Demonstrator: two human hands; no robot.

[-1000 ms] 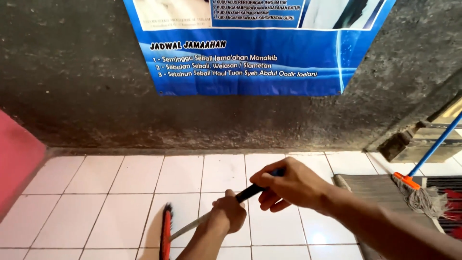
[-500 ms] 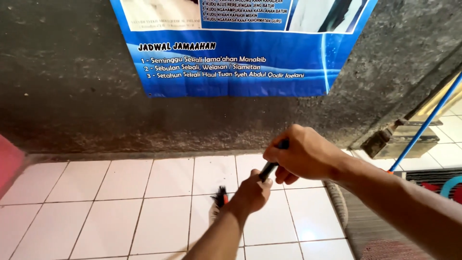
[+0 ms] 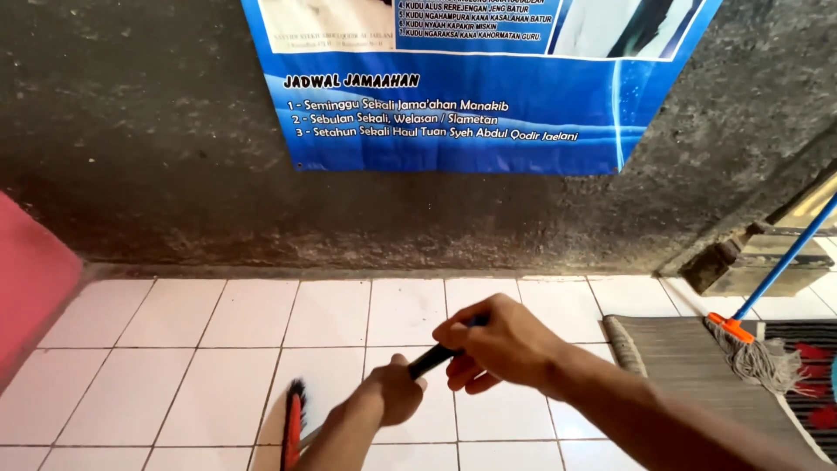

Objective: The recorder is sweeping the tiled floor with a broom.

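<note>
Both hands are gripping a broom: the left hand closed low on its shaft, the right hand wrapped around the black handle. The red-and-black broom head is resting on the near white tiles, mid-sweep; continuing seemingly needs a steady drag.

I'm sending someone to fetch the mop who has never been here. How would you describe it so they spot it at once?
Follow the dark rough wall with the blue poster to its right end, where a grey striped mat lies on the white tiled floor. The blue-handled mop rests its stringy grey head there. Unlike the red-and-black broom, it has an orange collar.
</note>
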